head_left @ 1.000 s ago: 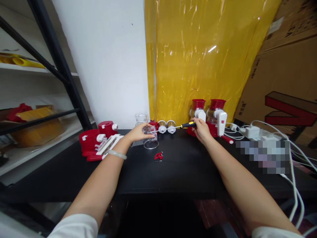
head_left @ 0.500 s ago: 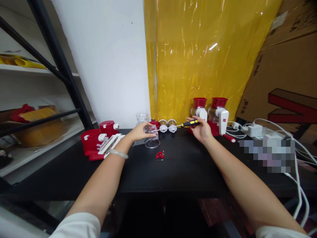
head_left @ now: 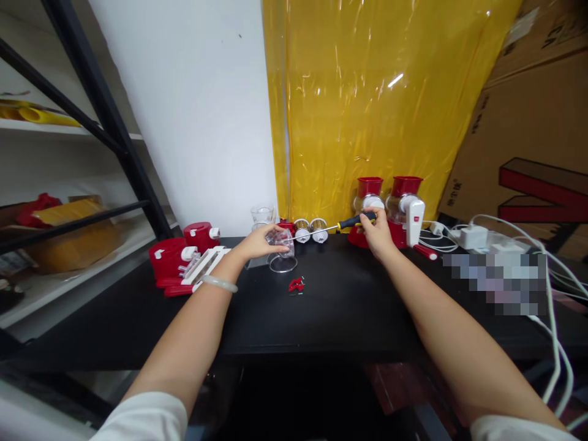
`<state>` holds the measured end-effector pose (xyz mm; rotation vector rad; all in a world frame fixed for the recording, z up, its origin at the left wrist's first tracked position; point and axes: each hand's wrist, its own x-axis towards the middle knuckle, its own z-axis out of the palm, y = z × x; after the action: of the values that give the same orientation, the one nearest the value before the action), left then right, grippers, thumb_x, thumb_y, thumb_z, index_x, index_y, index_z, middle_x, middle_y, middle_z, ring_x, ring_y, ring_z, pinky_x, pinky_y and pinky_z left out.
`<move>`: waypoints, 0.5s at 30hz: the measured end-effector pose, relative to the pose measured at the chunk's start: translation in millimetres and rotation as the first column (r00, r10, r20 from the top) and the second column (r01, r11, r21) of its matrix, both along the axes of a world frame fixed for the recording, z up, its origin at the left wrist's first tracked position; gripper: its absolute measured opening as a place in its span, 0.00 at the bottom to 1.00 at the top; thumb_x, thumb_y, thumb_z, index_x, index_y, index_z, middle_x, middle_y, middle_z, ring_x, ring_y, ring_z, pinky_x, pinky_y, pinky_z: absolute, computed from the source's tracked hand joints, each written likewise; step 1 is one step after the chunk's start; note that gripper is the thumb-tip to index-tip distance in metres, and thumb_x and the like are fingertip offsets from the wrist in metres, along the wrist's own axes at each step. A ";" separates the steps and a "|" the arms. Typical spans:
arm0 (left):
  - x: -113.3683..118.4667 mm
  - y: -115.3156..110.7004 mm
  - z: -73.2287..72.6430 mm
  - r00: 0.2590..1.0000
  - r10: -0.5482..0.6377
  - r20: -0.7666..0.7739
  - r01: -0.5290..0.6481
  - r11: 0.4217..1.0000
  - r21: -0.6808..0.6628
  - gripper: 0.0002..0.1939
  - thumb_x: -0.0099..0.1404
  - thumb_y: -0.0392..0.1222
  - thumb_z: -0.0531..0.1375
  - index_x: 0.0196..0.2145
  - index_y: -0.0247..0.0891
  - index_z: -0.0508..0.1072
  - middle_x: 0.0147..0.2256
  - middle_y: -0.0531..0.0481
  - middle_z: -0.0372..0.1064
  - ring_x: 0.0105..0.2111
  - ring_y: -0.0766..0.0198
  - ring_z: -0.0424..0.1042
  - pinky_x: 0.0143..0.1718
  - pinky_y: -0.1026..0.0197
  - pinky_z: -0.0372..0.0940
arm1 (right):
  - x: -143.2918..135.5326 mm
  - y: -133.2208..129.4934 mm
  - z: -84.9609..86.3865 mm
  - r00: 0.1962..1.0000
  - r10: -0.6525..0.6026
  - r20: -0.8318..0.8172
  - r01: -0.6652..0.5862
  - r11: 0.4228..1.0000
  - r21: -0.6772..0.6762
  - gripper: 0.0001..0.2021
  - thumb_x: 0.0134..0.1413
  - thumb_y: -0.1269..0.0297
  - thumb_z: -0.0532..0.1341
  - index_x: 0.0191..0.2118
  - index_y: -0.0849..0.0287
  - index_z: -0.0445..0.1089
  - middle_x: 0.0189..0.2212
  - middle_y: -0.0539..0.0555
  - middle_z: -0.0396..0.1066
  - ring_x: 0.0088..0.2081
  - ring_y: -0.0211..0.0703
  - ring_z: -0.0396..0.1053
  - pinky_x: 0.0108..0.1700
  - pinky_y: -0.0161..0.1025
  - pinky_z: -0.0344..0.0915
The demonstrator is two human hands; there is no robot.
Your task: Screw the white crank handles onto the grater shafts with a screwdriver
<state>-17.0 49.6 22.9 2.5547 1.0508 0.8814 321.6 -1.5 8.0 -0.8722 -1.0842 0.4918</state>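
My left hand (head_left: 263, 241) is closed around a clear plastic part (head_left: 285, 242), held above the black table. With my right hand (head_left: 378, 233) I grip the black and yellow handle of a screwdriver (head_left: 351, 222). Its long shaft points left and its tip reaches the clear part; exactly where it touches I cannot tell. Just below the clear part a clear round rim (head_left: 282, 264) shows; whether it belongs to the same piece is unclear. Small red parts (head_left: 296, 284) lie on the table in front, with a thin screw-like piece beside them.
Two grater drums (head_left: 310, 230) stand at the back. Red and white rotary graters (head_left: 407, 211) stand behind my right hand. Red bases (head_left: 171, 262) and a white frame (head_left: 206, 266) are at left. White cables and chargers (head_left: 474, 237) lie at right, near a cardboard box (head_left: 528, 122).
My right hand has turned and changed its hold on the screwdriver handle, the fingers now wrapped over its end. The shaft slants up more to the right. My left hand has hardly moved.
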 end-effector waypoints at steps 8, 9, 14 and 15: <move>2.7 -1.4 -0.2 1.000 -0.008 0.009 0.008 1.000 -0.021 0.29 0.51 0.56 0.68 0.47 0.39 0.71 0.47 0.44 0.72 0.46 0.54 0.71 0.49 0.53 0.64 | -1.3 -7.0 8.3 0.839 0.401 -0.368 -0.428 0.904 0.009 0.14 0.37 0.66 0.63 0.35 0.53 0.64 0.31 0.49 0.70 0.35 0.41 0.69 0.32 0.36 0.66; 2.7 -1.4 -0.2 1.000 -0.009 0.013 0.010 1.000 -0.023 0.29 0.51 0.56 0.68 0.47 0.39 0.71 0.47 0.44 0.72 0.46 0.54 0.71 0.49 0.53 0.64 | 0.0 -7.1 8.2 0.832 0.427 -0.353 -0.451 0.893 0.017 0.12 0.38 0.65 0.63 0.35 0.53 0.65 0.31 0.50 0.70 0.37 0.42 0.70 0.33 0.37 0.67; 2.0 -0.8 -0.5 0.999 -0.004 0.033 0.006 0.999 -0.041 0.29 0.50 0.56 0.68 0.47 0.39 0.71 0.46 0.45 0.72 0.46 0.53 0.71 0.48 0.53 0.64 | 6.4 -2.7 4.3 0.980 0.177 -0.089 -0.179 0.984 -0.014 0.15 0.48 0.47 0.63 0.34 0.52 0.66 0.25 0.47 0.67 0.24 0.38 0.66 0.23 0.36 0.62; 2.0 -0.8 -0.5 0.999 -0.004 0.035 0.006 0.999 -0.043 0.29 0.50 0.55 0.68 0.47 0.39 0.71 0.46 0.45 0.72 0.46 0.54 0.71 0.48 0.53 0.64 | 7.7 -1.6 3.4 0.995 0.102 -0.012 -0.103 0.994 -0.025 0.16 0.49 0.46 0.63 0.33 0.52 0.66 0.21 0.46 0.64 0.20 0.36 0.62 0.20 0.35 0.59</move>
<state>-15.0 48.8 22.4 2.4971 1.0417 0.8889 329.2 -3.1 11.4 -0.8383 -1.1188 0.5965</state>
